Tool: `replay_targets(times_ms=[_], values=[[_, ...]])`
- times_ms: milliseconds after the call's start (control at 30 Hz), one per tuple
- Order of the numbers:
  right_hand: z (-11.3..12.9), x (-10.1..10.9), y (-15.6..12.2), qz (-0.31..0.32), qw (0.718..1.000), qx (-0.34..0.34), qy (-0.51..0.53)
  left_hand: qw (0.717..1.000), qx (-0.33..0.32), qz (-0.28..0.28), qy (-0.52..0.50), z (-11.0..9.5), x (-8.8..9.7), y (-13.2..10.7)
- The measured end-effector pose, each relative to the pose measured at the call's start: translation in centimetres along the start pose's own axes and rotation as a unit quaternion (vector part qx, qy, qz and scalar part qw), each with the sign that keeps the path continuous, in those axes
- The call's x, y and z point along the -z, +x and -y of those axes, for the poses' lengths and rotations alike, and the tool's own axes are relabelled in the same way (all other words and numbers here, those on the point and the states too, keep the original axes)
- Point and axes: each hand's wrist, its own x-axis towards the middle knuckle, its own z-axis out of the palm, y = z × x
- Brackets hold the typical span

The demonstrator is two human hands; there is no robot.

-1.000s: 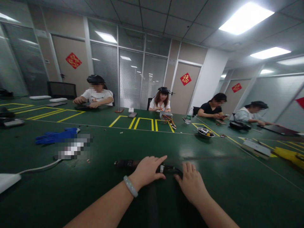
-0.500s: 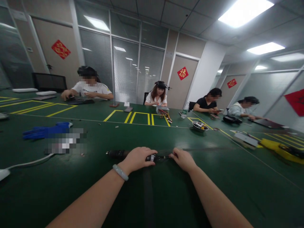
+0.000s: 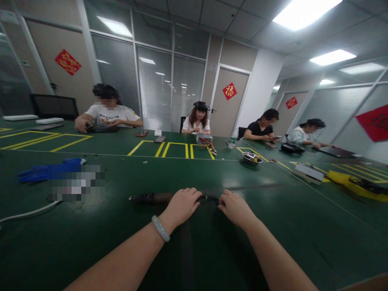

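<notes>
A dark, long tool-like object (image 3: 150, 198) with a black cable (image 3: 208, 198) lies across the green table (image 3: 121, 226) in front of me. My left hand (image 3: 181, 206), a pale bracelet on its wrist, is curled over the object's right end. My right hand (image 3: 234, 207) is closed on the cable loop just to the right. The part under both hands is hidden.
A blue glove (image 3: 48, 170) and a white cable (image 3: 27, 213) lie at left. A metal bowl (image 3: 252, 158), a water bottle (image 3: 232, 138), a yellow object (image 3: 351, 184) and a flat grey device (image 3: 307, 173) sit farther off. Several people work at the far edge.
My open hands have closed onto the dark object and its cable. The view has shifted so things sit a little more to the left.
</notes>
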Motion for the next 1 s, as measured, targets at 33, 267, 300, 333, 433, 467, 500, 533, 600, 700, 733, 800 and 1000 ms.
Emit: replay_targets(times_ms=[33,267,300,333,433,467,500,533,600,700,733,800,1000], values=[[0.2,-0.1,0.1,-0.002,1.000,-0.002,0.009,1.000,-0.001,0.002,-0.001,0.0,0.0,0.1],[2.5,-1.6,0.9,-0.027,0.991,-0.057,0.115,1.000,0.000,-0.017,-0.014,0.5,-0.2,0.4],[2.9,-1.9,1.2,-0.034,0.991,-0.064,0.114,1.000,0.001,-0.017,-0.015,0.6,-0.2,0.5],[3.2,-2.1,1.4,-0.043,0.991,-0.067,0.109,1.000,0.002,-0.017,-0.017,0.6,-0.2,0.5],[3.8,-2.4,2.0,-0.071,0.992,-0.050,0.092,1.000,0.003,-0.017,-0.020,0.6,-0.2,0.6],[3.8,-2.5,2.2,-0.076,0.992,-0.043,0.092,1.000,0.004,-0.017,-0.021,0.6,-0.3,0.6],[3.8,-2.6,2.2,-0.077,0.992,-0.036,0.095,1.000,0.005,-0.017,-0.021,0.6,-0.3,0.6],[3.6,-2.6,2.2,-0.077,0.992,-0.031,0.099,1.000,0.007,-0.017,-0.021,0.6,-0.3,0.6],[3.3,-2.7,2.1,-0.069,0.991,-0.022,0.110,1.000,0.011,-0.018,-0.019,0.6,-0.4,0.6],[3.0,-2.8,2.0,-0.062,0.990,-0.012,0.130,1.000,0.010,-0.018,-0.014,0.4,-0.3,0.6],[3.0,-2.9,2.0,-0.063,0.989,-0.010,0.136,1.000,0.007,-0.018,-0.013,0.4,-0.3,0.6],[3.0,-2.9,2.0,-0.066,0.987,-0.009,0.149,1.000,0.003,-0.022,-0.007,0.2,-0.2,0.6],[3.3,-2.7,1.5,-0.063,0.986,-0.009,0.154,0.999,-0.027,-0.027,-0.007,0.4,0.1,0.4]])
